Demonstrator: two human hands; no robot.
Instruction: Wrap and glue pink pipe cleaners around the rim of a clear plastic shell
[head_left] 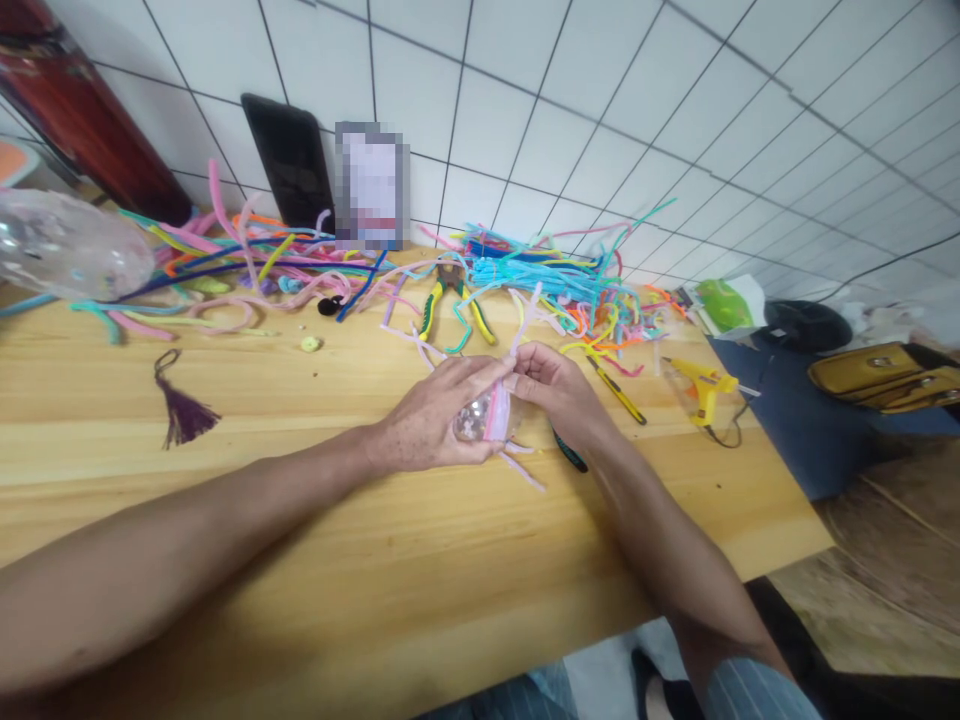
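My left hand (435,415) is wrapped round a clear, rounded plastic piece (471,420) with shiny spots. Bands of pink and lilac pipe cleaner run around this piece, and loose lilac ends stick out below it. My right hand (551,385) pinches a lilac pipe cleaner (527,318) at the top edge of the piece, its free end pointing up. The fingertips of both hands meet there. Part of the plastic piece is hidden behind my fingers. Beside my right wrist a dark handle (570,450) lies on the table, mostly covered.
On the wooden table (300,570) lie yellow-green pliers (480,318), a yellow craft knife (619,392), a yellow glue gun (705,388) and a purple tassel (187,408). Bundled pipe cleaners (532,275) line the tiled wall. A black phone (289,160) and a clear bottle (71,245) stand left.
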